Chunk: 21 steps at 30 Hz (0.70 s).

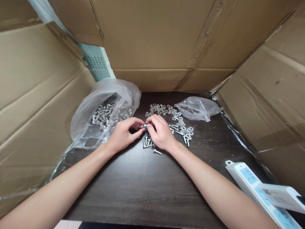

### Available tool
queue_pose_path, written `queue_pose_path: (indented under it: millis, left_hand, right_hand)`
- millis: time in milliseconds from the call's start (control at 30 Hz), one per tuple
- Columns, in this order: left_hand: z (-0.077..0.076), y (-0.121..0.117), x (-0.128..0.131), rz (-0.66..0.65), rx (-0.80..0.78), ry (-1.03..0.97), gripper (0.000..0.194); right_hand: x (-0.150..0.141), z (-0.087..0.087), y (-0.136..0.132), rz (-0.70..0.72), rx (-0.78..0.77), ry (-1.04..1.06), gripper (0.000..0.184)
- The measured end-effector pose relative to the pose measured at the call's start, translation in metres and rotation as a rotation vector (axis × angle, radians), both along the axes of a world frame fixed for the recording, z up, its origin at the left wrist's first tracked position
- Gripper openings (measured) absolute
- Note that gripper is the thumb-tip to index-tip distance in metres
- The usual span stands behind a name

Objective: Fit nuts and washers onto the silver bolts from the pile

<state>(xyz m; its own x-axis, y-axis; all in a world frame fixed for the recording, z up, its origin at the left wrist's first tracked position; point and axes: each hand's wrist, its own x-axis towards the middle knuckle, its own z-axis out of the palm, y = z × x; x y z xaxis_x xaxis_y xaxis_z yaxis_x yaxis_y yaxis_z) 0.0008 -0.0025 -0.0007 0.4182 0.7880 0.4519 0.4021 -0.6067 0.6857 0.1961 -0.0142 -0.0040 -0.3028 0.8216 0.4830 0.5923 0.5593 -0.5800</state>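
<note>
Between my two hands, above the tabletop, is a small silver bolt (143, 126). My left hand (122, 135) pinches it from the left with thumb and fingertips. From the right, the closed fingers of my right hand (160, 133) grip its other end. A bright small piece shows there, but whether it is a nut I cannot tell. Just below the hands lies a small group of bolts (147, 142), some with hardware on their shanks. One single bolt (157, 152) rests a little nearer to me. Loose washers (190, 130), nuts and bolts spread behind and right of my right hand.
An open plastic bag (81, 117) full of bolts (102, 116) stands at left. A flatter plastic bag (199, 108) lies at back right. A white power strip (250, 175) with a plugged-in white adapter (278, 197) is at front right. Cardboard walls (152, 38) enclose the dark table (133, 190).
</note>
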Motion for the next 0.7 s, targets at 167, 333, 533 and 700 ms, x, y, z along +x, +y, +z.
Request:
queue_pose_path:
  millis: [167,333,533,700]
  left_hand:
    - [-0.0014,0.0006,-0.0003,0.004,-0.005,-0.006,0.015]
    - [-0.0028,0.0019,-0.0015,0.017,-0.012,-0.003,0.016]
    - [-0.0011,0.0004,-0.0004,0.018,0.007,-0.020,0.014]
    - [0.0002,-0.0005,0.0001,0.025,0.014,-0.019,0.014]
  right_hand:
    - [0.0002,0.0011,-0.0015,0.034,0.022,0.031,0.010]
    - [-0.0002,0.0006,-0.0011,0.032,0.011,0.022,0.009]
    - [-0.0008,0.0009,-0.0013,0.030,-0.006,0.010,0.009]
    - [-0.0011,-0.0001,-0.0007,0.027,-0.015,-0.018,0.012]
